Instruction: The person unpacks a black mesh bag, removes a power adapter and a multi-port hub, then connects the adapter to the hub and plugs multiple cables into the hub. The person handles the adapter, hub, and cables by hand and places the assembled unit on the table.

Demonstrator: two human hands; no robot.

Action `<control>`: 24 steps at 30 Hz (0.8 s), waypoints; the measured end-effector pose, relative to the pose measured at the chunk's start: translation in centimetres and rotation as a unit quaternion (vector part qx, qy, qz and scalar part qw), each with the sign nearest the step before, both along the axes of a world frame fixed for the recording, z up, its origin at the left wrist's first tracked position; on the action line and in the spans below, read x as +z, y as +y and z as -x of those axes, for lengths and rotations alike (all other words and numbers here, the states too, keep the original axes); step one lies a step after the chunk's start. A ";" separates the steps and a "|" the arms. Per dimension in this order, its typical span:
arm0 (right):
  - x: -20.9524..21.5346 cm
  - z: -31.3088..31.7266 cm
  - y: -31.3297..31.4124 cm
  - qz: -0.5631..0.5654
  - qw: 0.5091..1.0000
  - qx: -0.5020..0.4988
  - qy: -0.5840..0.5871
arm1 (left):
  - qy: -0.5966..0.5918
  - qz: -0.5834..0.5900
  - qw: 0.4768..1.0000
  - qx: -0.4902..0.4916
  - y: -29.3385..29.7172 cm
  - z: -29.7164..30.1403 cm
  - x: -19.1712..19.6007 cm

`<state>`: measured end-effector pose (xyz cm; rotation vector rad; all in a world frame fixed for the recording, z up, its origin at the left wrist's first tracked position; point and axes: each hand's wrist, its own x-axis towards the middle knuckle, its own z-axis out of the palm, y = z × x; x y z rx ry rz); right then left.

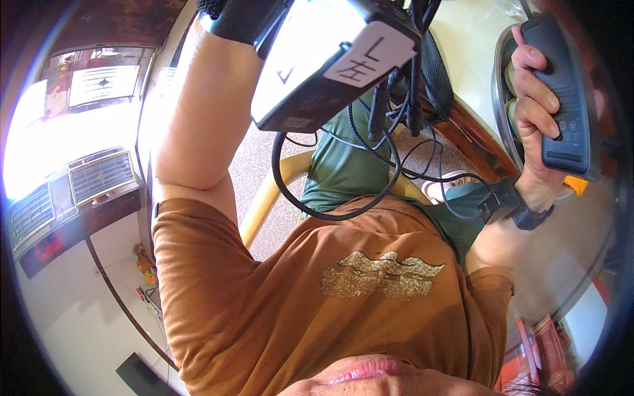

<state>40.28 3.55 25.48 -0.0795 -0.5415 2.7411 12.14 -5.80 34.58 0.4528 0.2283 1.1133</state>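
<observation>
My right hand (536, 99) is raised at the right, its fingers wrapped round a dark slab-shaped device (566, 109). A thin cable runs up from the device's top end. On the right wrist sits a black strap with a small dark block (500, 200). My left forearm (208, 112) reaches up to the top edge, with a black band (241, 23) at its wrist. The left hand itself is out of view. Beside that forearm, a black box (297, 109) with white labels hangs close to the camera and covers much of the upper middle.
Black cables (281, 178) loop from the box across my lap toward the right wrist. A yellow curved chair frame (254, 211) is around my legs. A pale tabletop (465, 39) bears a round metal-rimmed tray (503, 132). Bright windows (102, 175) fill the left; reddish furniture (538, 356) stands lower right.
</observation>
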 end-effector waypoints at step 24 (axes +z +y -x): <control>-2.7 2.7 -1.5 0.045 0.998 -0.048 -0.025 | -0.023 0.055 0.998 0.034 0.6 0.9 -2.7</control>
